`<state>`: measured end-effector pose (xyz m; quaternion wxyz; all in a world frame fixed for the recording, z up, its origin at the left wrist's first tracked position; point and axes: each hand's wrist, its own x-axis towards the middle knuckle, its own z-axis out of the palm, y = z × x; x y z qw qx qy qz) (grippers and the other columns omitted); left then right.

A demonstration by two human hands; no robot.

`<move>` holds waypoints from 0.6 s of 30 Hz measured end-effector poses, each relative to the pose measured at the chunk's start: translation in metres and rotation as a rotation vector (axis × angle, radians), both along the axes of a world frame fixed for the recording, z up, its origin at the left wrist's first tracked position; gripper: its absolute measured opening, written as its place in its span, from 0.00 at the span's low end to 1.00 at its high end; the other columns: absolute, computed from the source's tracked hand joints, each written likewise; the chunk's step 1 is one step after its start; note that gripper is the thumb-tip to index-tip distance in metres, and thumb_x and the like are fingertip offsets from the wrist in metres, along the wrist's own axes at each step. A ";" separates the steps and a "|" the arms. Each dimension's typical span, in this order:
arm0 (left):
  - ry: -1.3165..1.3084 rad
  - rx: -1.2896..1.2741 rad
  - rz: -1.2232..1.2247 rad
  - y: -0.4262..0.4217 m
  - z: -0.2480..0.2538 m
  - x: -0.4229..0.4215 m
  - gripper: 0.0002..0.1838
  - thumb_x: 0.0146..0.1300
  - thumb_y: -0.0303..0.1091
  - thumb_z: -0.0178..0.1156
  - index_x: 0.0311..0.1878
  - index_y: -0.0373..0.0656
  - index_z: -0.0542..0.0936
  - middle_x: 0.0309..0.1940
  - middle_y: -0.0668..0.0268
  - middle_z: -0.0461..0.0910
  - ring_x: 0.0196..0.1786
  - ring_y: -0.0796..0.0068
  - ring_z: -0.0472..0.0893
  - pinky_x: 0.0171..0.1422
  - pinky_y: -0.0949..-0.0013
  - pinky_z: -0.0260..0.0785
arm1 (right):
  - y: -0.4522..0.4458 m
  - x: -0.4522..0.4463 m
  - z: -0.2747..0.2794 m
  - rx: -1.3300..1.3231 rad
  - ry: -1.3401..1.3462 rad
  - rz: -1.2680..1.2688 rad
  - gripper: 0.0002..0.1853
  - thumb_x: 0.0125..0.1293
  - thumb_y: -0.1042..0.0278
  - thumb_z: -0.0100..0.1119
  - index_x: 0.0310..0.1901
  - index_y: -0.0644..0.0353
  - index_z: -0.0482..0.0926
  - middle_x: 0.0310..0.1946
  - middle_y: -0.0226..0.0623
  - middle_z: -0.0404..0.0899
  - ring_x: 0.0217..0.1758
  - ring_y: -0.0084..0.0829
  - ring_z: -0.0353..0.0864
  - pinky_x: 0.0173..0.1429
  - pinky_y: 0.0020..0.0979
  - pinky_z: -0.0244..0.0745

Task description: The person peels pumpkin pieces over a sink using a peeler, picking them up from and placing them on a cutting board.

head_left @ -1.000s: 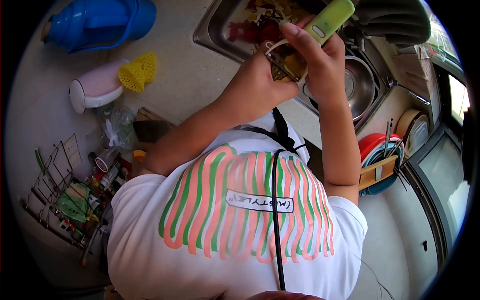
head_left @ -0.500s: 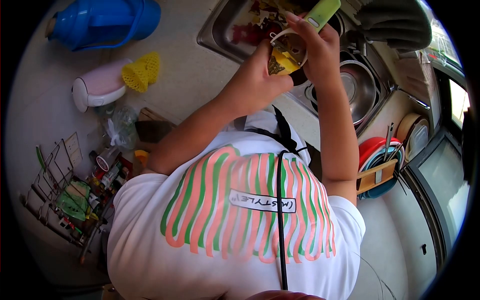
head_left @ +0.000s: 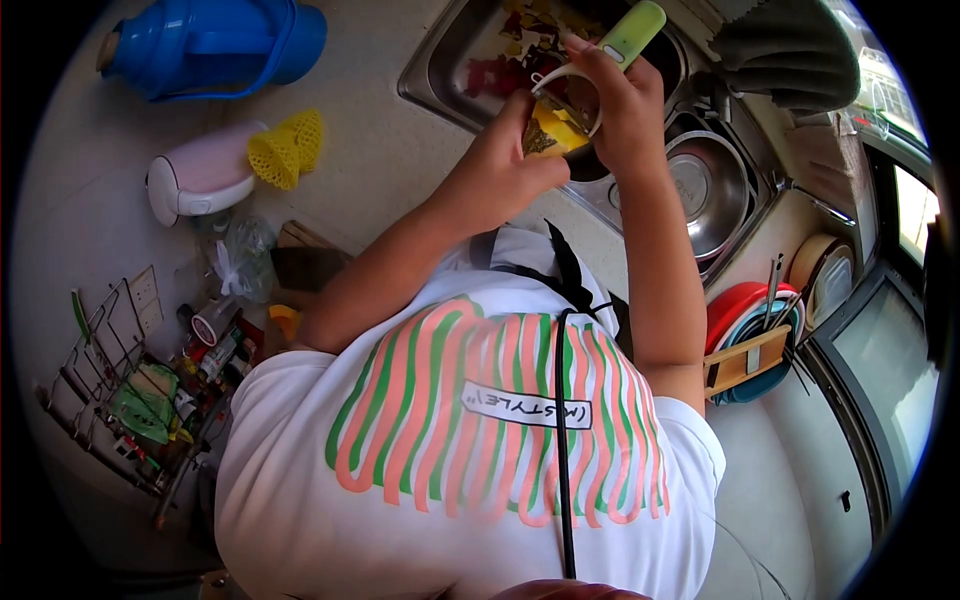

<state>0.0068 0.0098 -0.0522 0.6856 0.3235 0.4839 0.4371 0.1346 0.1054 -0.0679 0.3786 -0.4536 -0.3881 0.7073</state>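
Note:
My left hand (head_left: 500, 155) is closed around a piece of pumpkin (head_left: 556, 133) with yellow flesh and some dark, mottled rind. In my right hand (head_left: 628, 115) is a peeler (head_left: 634, 32) with a light green handle and a white, curved frame. The peeler's head lies over the pumpkin, but fingers partly hide the blade. Both hands are at the near edge of the steel sink (head_left: 425, 75). Peelings (head_left: 515, 45), yellow and dark, lie in the basin beside something dark red (head_left: 492, 78).
A steel bowl (head_left: 735, 185) sits in the second basin. On the counter at left are a blue thermos (head_left: 220, 45), a pink-and-white kettle (head_left: 205, 172) and yellow foam netting (head_left: 285, 150). Stacked basins (head_left: 730, 305) and a wooden-framed grater (head_left: 750, 358) stand at right.
Both hands have shifted slightly left in view with the pumpkin and peeler. The grips stay the same, and the whole scene has moved a little with the camera.

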 end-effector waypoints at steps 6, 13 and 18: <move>-0.146 -0.156 -0.041 -0.003 0.019 -0.007 0.23 0.67 0.42 0.61 0.57 0.40 0.66 0.41 0.69 0.72 0.44 0.82 0.73 0.49 0.72 0.68 | -0.006 -0.006 0.025 -0.004 0.045 0.005 0.14 0.64 0.68 0.61 0.45 0.72 0.80 0.34 0.36 0.80 0.31 0.22 0.77 0.37 0.23 0.73; 0.069 0.022 -0.023 -0.022 0.032 -0.007 0.21 0.67 0.44 0.61 0.53 0.40 0.68 0.36 0.70 0.72 0.39 0.83 0.71 0.46 0.75 0.67 | 0.061 0.085 -0.074 0.179 -0.224 -0.559 0.12 0.62 0.62 0.65 0.36 0.63 0.80 0.26 0.30 0.78 0.29 0.22 0.77 0.32 0.25 0.70; 0.135 -0.012 -0.061 -0.022 0.020 -0.019 0.20 0.64 0.43 0.65 0.49 0.40 0.72 0.32 0.75 0.71 0.29 0.88 0.66 0.32 0.80 0.59 | 0.044 0.085 -0.028 0.197 -0.357 -0.193 0.15 0.62 0.59 0.66 0.38 0.64 0.81 0.30 0.30 0.80 0.30 0.19 0.74 0.34 0.21 0.66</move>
